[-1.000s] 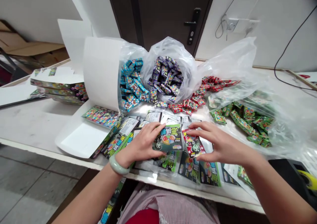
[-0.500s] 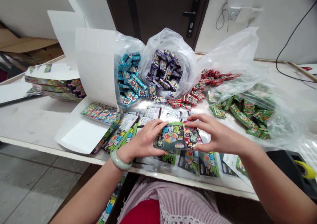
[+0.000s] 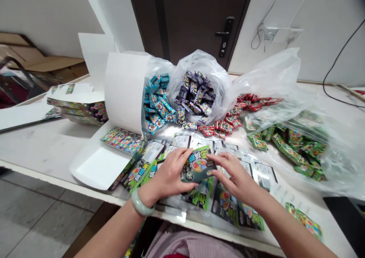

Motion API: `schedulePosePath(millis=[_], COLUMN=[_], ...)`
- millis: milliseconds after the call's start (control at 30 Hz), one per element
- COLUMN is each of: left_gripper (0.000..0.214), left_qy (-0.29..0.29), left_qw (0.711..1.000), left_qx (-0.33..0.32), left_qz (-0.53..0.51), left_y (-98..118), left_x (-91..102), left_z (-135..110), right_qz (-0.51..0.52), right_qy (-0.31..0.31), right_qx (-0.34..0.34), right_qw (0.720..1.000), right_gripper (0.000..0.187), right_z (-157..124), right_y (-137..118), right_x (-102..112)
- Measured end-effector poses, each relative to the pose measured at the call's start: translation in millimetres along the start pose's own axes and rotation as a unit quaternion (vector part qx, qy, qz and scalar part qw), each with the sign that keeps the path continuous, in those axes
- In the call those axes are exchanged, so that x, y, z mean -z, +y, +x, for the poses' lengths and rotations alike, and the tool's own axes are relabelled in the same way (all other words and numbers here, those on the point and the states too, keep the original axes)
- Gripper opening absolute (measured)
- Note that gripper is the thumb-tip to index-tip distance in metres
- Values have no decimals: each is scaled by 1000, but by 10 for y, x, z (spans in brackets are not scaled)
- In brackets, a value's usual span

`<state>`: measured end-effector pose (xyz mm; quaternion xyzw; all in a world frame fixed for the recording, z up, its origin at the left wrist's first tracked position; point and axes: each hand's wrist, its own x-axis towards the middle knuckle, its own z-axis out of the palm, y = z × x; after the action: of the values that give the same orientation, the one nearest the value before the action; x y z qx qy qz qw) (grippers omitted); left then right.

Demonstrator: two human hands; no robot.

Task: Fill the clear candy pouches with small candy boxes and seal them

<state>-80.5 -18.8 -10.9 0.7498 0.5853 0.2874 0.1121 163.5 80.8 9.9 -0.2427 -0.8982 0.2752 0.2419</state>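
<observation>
My left hand (image 3: 168, 172), with a pale green bangle (image 3: 141, 203) on the wrist, grips the left edge of a black-and-green printed card packet (image 3: 197, 165). My right hand (image 3: 234, 178) has its fingertips on that packet's right edge. Under both hands lie overlapping flat black-and-green packets (image 3: 225, 204). Further off are a plastic bag of blue sweet packets (image 3: 155, 102), a bag of purple packets (image 3: 192, 92), loose red packets (image 3: 225, 127) and green packets (image 3: 291, 151) under clear plastic.
An open white carton (image 3: 122, 91) stands at the left of the bags, with a stack of printed boxes (image 3: 76, 108) beyond it. The white table's front edge (image 3: 114, 199) runs below my hands. A dark door (image 3: 194, 18) and a wall with cables stand behind.
The red-and-black packet under my right hand no longer shows. My right hand has moved lower, and the green packet now tilts up at its right end. The view has shifted slightly.
</observation>
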Motion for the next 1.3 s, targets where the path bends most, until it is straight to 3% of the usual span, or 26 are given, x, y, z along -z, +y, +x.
schedulePosePath(millis=[100,200,300,367,500,567,667,833,933,1067,1200,1300], left_gripper=[97,95,97,100,107,105,99,91,90,90,88,89], left_qy=[15,33,37,38,47,52,61,69,71,65,61,54], left_qw=[999,998,998,997,996,995,994,993,994,995,995,995], left_qx=[29,54,54,60,77,82,86,83,70,58,61,60], left_qz=[8,10,6,9,28,35,36,40,47,56,55,53], left_y=[-95,-161,-169,-176,-279,-356,-445,-461,-420,-353,-284,-243], left_x=[53,147,241,280,316,334,364,386,390,401,384,354], left_z=[-44,-102,-150,-184,-285,-336,-372,-322,-312,-355,-361,-337], right_qz=[75,39,-24,-33,-16,17,102,260,294,264,167,43], right_qy=[25,77,35,27,39,56,57,35,39,43,65,43], right_qx=[-36,-109,-126,-135,-187,-216,-246,-255,-254,-212,-74,8], right_qw=[996,990,991,990,981,975,962,931,920,940,981,998], right_gripper=[33,28,24,32,27,22,31,47,45,33,17,28], right_z=[356,1068,1860,2269,2636,2606,2320,1450,948,494,312,249], right_y=[135,402,607,679,802,872,911,711,576,509,582,716], right_x=[49,6,-289,-541,-790,-731,-516,-197,-76,16,-23,-112])
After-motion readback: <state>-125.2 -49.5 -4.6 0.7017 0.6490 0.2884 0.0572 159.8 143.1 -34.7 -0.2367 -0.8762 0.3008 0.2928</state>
